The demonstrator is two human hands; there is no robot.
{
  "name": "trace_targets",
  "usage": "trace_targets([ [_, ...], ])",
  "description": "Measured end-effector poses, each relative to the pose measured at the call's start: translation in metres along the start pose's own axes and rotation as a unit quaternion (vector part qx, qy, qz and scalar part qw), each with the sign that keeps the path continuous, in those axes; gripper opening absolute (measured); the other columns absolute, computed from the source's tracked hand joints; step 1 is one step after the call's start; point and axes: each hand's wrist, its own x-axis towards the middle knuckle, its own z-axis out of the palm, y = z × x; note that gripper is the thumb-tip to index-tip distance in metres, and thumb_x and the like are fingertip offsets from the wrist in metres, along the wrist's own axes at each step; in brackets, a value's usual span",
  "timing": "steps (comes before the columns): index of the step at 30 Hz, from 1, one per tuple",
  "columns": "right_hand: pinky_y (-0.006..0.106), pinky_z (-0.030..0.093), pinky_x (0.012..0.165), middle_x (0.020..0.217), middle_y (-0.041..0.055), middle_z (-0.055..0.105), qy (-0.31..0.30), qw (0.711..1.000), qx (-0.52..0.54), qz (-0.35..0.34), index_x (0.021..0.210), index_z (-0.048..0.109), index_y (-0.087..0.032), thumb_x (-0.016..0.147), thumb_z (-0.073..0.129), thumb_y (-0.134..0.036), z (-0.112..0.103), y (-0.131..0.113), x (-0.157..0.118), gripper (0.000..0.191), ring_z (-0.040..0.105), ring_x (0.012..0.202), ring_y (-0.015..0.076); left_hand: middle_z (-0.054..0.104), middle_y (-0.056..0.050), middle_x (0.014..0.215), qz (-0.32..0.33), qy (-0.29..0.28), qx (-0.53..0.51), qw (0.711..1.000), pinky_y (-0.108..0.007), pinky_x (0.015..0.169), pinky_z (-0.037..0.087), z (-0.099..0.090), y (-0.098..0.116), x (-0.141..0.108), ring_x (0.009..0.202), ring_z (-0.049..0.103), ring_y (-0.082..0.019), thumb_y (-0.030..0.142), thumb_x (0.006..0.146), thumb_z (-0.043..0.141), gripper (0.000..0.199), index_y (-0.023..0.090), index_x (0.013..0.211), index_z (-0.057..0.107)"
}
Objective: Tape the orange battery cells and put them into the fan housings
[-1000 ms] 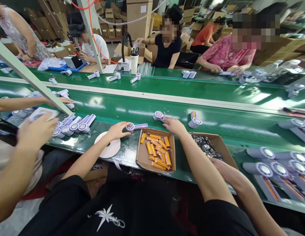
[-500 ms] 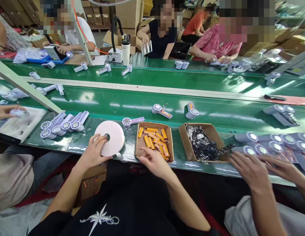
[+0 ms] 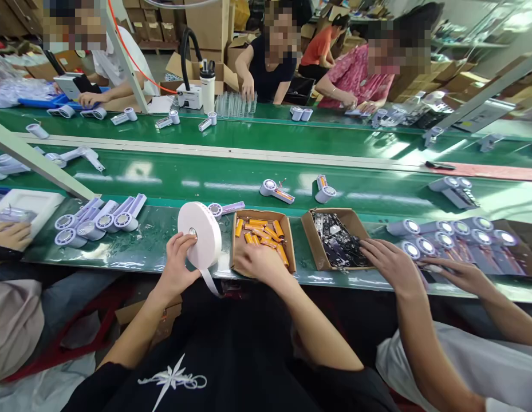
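Observation:
My left hand [image 3: 178, 260] grips a wide roll of white tape [image 3: 201, 232], fingers at its core hole and thumb low on the rim. The roll stands tilted up off the bench, and a loose strip of tape hangs from its lower edge. My right hand [image 3: 259, 260] is over the near left part of a small cardboard box [image 3: 292, 246] of orange cylindrical battery cells [image 3: 272, 233]. Its fingers are blurred, and whether they pinch a cell is hidden. Just behind the roll lies a lilac handheld fan body [image 3: 225, 209] with a round head and open handle.
Several fan bodies [image 3: 105, 220] lie grouped at left. A box of black circuit boards [image 3: 338, 239] stands right of the cells, with a co-worker's hands [image 3: 394, 266] close by. More fan bodies rest on the green conveyor [image 3: 197, 177]. Another person's hand [image 3: 10, 234] is at far left.
My left hand has tipped the tape roll up from lying flat on the bench. My right hand has moved from the box's near edge in over the cells.

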Motion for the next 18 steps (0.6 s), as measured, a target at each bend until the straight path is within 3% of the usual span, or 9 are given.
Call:
trace_targets([
  [3, 0.040, 0.052, 0.096, 0.126, 0.0190, 0.071, 0.042, 0.992, -0.103, 0.059, 0.120, 0.073, -0.014, 0.100, 0.067, -0.036, 0.001, 0.016, 0.026, 0.031, 0.066, 0.119, 0.0331, 0.056, -0.014, 0.142, -0.001, -0.002, -0.006, 1.000, -0.059, 0.118, 0.044, 0.002, 0.005, -0.001, 0.144, 0.042, -0.037, 0.024, 0.082, 0.082, 0.073, 0.025, 0.144, 0.045],
  [6, 0.046, 0.050, 0.101, 0.125, 0.0230, 0.069, 0.035, 0.992, -0.102, 0.068, 0.120, 0.073, -0.010, 0.094, 0.074, -0.034, 0.010, 0.027, 0.040, 0.035, 0.063, 0.121, 0.0369, 0.056, -0.015, 0.142, 0.009, -0.006, 0.000, 1.000, -0.060, 0.119, 0.042, 0.002, 0.005, -0.001, 0.143, 0.042, -0.038, 0.022, 0.083, 0.081, 0.073, 0.025, 0.145, 0.044],
  [11, 0.046, 0.047, 0.108, 0.124, 0.0129, 0.075, 0.016, 0.999, -0.047, 0.004, 0.120, 0.077, -0.022, 0.093, 0.070, -0.025, 0.018, 0.037, 0.040, 0.028, 0.063, 0.125, 0.0318, 0.057, -0.015, 0.142, 0.005, -0.013, 0.012, 1.000, -0.059, 0.119, 0.043, 0.004, 0.001, -0.004, 0.142, 0.043, -0.038, 0.020, 0.081, 0.081, 0.073, 0.024, 0.145, 0.045],
  [13, 0.045, 0.050, 0.106, 0.121, 0.0097, 0.079, 0.036, 0.998, 0.054, -0.002, 0.124, 0.076, -0.025, 0.094, 0.067, -0.024, 0.016, 0.040, 0.037, 0.032, 0.069, 0.119, 0.0284, 0.057, -0.015, 0.142, 0.004, -0.021, 0.022, 1.000, -0.058, 0.118, 0.044, 0.005, 0.001, -0.005, 0.142, 0.043, -0.038, 0.019, 0.080, 0.080, 0.072, 0.023, 0.144, 0.046],
  [15, 0.044, 0.054, 0.105, 0.124, 0.0097, 0.079, 0.081, 0.962, 0.261, 0.003, 0.129, 0.073, -0.024, 0.095, 0.065, -0.030, 0.013, 0.041, 0.032, 0.036, 0.073, 0.117, 0.0269, 0.059, -0.015, 0.141, 0.011, -0.028, 0.041, 0.999, -0.059, 0.118, 0.043, 0.006, 0.002, -0.004, 0.142, 0.042, -0.039, 0.015, 0.079, 0.077, 0.069, 0.021, 0.142, 0.049],
  [18, 0.048, 0.056, 0.109, 0.128, 0.0098, 0.079, 0.122, 0.830, 0.544, -0.009, 0.136, 0.069, -0.024, 0.094, 0.068, -0.046, 0.009, 0.038, 0.020, 0.047, 0.072, 0.124, 0.0282, 0.063, -0.014, 0.137, 0.038, -0.032, 0.089, 0.995, -0.060, 0.119, 0.041, 0.009, 0.004, -0.003, 0.141, 0.041, -0.040, 0.007, 0.077, 0.071, 0.065, 0.020, 0.139, 0.056],
])
